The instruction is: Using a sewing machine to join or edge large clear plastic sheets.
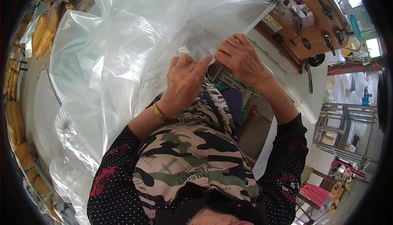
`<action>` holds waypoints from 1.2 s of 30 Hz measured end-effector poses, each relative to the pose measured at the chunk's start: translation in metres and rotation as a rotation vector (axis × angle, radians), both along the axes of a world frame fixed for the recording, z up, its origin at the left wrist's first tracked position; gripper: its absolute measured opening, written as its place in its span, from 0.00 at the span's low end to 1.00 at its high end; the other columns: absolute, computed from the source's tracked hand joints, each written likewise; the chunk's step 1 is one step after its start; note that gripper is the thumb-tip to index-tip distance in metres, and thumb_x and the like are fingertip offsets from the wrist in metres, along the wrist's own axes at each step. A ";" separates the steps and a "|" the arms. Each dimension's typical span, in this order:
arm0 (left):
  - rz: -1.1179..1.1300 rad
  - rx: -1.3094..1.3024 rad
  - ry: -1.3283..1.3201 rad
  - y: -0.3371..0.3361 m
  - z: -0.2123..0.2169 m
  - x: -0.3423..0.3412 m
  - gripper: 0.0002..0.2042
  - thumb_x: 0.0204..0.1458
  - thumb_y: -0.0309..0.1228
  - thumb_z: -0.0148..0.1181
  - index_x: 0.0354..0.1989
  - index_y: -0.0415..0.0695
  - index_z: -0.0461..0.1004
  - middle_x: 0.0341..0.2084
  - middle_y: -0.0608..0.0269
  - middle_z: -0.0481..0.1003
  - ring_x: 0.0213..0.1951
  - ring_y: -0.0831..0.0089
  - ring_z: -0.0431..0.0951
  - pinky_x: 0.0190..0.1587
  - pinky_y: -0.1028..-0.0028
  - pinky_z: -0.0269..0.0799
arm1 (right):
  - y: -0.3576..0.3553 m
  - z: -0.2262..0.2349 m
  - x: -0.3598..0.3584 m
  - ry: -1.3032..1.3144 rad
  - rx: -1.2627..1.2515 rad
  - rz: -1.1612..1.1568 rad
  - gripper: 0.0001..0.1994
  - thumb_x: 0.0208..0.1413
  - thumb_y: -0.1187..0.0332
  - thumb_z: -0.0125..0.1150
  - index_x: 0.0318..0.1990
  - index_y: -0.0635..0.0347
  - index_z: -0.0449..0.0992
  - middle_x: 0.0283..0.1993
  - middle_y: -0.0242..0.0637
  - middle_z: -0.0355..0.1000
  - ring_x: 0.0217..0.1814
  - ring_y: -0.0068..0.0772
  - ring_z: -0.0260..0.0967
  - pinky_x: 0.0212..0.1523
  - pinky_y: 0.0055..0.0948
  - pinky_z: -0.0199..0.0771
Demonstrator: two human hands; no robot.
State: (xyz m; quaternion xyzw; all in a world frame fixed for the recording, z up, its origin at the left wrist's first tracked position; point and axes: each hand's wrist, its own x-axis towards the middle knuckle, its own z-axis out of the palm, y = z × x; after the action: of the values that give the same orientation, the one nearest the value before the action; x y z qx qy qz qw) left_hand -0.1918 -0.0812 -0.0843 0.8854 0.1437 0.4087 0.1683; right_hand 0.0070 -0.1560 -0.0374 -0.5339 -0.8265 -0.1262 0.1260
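- Looking down from the head view, both hands meet at the edge of a large clear plastic sheet (pixel 135 36), thin, glossy and heavily creased, with soft folds catching the light.
- The left hand (pixel 184 81) is curled, its grip closed on a gathered fold of the film between thumb and fingertips; a gold bracelet (pixel 158 112) circles that wrist.
- The right hand (pixel 241 59) lies just beside it, knuckles up, fingers bent and pinching the same edge of film against the white counter (pixel 294 81).
- The sheet spreads from the hands toward the upper left, billowing over most of that side; its pinched edge runs roughly from the hands toward the upper right, where a narrow strip of it stretches up to the head of the sewing machine (pixel 305 16).
- That machine is brown and boxy, with dark round knobs and thin metal thread guides; a printed ruler strip (pixel 268 56) lies along the counter beneath it.
- A camouflage-patterned apron (pixel 192 151), in cream, green and black, covers the person's front, over dark sleeves with small white dots and red flowers.
- At the far left rim, yellow spools (pixel 14 118) stand in a curved row.
- A metal rack (pixel 348 130) stands at the right, well apart.
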 end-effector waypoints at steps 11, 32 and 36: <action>-0.109 -0.155 0.116 -0.002 0.007 -0.002 0.26 0.44 0.15 0.57 0.56 0.43 0.71 0.31 0.57 0.71 0.27 0.59 0.75 0.30 0.65 0.72 | 0.008 0.018 0.031 0.198 -0.029 -0.076 0.06 0.56 0.65 0.59 0.35 0.56 0.75 0.34 0.32 0.69 0.41 0.34 0.66 0.51 0.35 0.59; -0.353 0.183 0.284 -0.001 -0.003 0.051 0.05 0.43 0.24 0.57 0.30 0.43 0.68 0.23 0.62 0.67 0.25 0.64 0.74 0.25 0.66 0.69 | 0.010 -0.047 0.044 1.036 0.510 -0.812 0.10 0.55 0.64 0.61 0.38 0.59 0.73 0.32 0.39 0.71 0.33 0.32 0.70 0.38 0.35 0.68; -0.395 0.276 0.399 0.002 0.000 0.055 0.09 0.44 0.25 0.54 0.35 0.40 0.71 0.27 0.61 0.70 0.30 0.67 0.77 0.29 0.68 0.73 | 0.019 -0.065 0.047 1.342 0.411 -0.730 0.12 0.61 0.63 0.56 0.34 0.64 0.74 0.26 0.28 0.69 0.28 0.15 0.63 0.28 0.20 0.64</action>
State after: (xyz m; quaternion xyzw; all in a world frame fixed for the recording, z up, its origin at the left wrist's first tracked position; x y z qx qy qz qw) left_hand -0.1367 -0.0790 -0.0847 0.9735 -0.0578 0.2016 0.0914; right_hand 0.0537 -0.1367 -0.1021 -0.6995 -0.3066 0.0391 0.6443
